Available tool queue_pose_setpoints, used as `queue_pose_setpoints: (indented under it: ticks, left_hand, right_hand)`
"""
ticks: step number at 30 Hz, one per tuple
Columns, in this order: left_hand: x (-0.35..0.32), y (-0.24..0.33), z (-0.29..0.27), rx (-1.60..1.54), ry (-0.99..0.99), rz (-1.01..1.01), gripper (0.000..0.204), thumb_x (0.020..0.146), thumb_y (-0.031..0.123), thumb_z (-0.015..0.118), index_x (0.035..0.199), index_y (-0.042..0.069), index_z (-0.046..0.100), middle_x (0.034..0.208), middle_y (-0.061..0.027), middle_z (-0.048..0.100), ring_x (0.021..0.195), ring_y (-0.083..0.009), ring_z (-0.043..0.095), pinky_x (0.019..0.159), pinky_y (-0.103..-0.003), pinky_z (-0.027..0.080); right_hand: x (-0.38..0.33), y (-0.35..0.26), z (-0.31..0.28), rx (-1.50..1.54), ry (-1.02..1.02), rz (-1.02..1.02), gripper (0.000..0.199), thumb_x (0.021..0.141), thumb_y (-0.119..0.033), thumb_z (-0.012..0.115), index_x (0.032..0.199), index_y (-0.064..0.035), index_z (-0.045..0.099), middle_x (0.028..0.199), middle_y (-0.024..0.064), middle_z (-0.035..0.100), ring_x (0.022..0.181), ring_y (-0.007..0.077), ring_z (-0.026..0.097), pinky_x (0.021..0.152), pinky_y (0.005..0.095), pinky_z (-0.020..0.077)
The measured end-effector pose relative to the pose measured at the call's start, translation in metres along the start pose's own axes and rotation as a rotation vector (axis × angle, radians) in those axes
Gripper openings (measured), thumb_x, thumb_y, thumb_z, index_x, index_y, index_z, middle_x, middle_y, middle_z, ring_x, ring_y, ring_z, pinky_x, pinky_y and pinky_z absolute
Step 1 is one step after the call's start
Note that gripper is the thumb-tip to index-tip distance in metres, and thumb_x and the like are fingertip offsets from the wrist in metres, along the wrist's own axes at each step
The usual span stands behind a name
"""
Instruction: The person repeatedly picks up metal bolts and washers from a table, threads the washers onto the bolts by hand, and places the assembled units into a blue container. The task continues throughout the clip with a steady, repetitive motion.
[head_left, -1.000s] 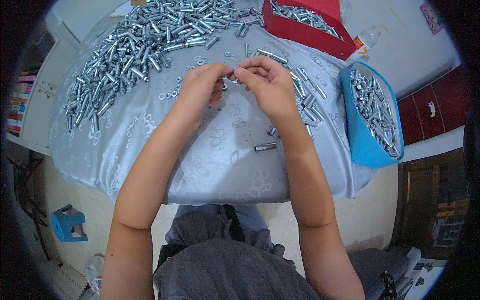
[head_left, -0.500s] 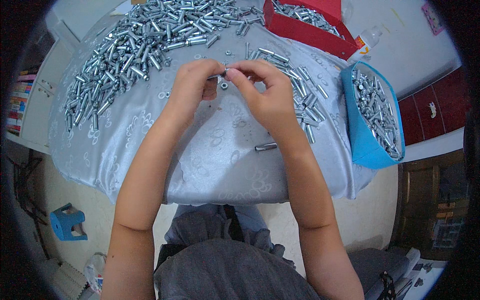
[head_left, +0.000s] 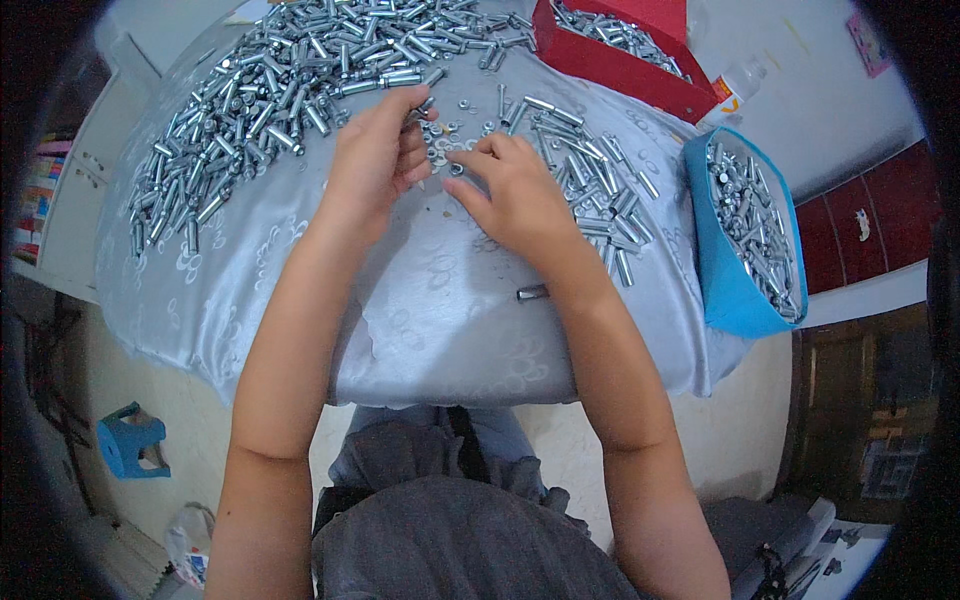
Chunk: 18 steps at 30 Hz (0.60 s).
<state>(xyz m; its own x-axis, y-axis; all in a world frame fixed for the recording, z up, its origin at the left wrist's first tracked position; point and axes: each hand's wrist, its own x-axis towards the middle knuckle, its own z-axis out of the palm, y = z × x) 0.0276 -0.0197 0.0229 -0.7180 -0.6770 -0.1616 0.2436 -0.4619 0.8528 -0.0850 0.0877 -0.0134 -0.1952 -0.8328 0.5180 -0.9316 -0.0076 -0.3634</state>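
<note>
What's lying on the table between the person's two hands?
In the head view, a small scatter of metal nuts and washers lies on the silvery cloth between the left hand and the right hand.

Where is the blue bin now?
In the head view, the blue bin is at the right edge of the table, below the bottle and red box.

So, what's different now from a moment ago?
The hands, fingertips together before, have parted. The left hand moved up and left, seemingly with a small metal piece in its grip; the right hand came slightly down, thumb and finger apart by the nuts; whether they touch one is unclear. The pile, red box and blue bin stayed put.
</note>
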Motion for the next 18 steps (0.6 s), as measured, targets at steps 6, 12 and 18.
queue_pose_setpoints:
  ticks: [6,12,18]
  left_hand:
    - [-0.004,-0.001,0.004,0.093,-0.013,0.004,0.024,0.081,0.028,0.055,0.073,0.005,0.052,0.052,0.0060,0.027,0.045,-0.0057,0.026,0.043,-0.022,0.024]
    - [-0.005,-0.004,0.002,0.245,-0.044,-0.033,0.023,0.079,0.029,0.057,0.073,0.008,0.053,0.054,0.0061,0.034,0.047,-0.0057,0.033,0.046,-0.021,0.030]
    - [-0.006,-0.008,0.006,0.345,-0.016,-0.009,0.020,0.078,0.032,0.057,0.070,0.014,0.052,0.055,0.0062,0.036,0.048,-0.0050,0.033,0.044,-0.021,0.028]
  right_hand:
    - [0.002,0.002,0.009,-0.119,0.025,-0.009,0.018,0.069,-0.017,0.064,0.081,-0.0038,0.061,0.088,0.0109,0.054,0.088,0.0280,0.048,0.076,0.0377,0.0401]
    - [0.006,-0.012,-0.011,0.272,-0.021,0.292,0.017,0.072,-0.013,0.064,0.082,0.0000,0.060,0.078,0.0091,0.059,0.075,0.0250,0.056,0.066,0.0333,0.0448]
    - [0.012,-0.014,-0.023,1.132,0.178,0.439,0.017,0.078,-0.007,0.062,0.090,0.0041,0.058,0.080,0.0068,0.061,0.070,0.0103,0.057,0.062,0.0210,0.0458]
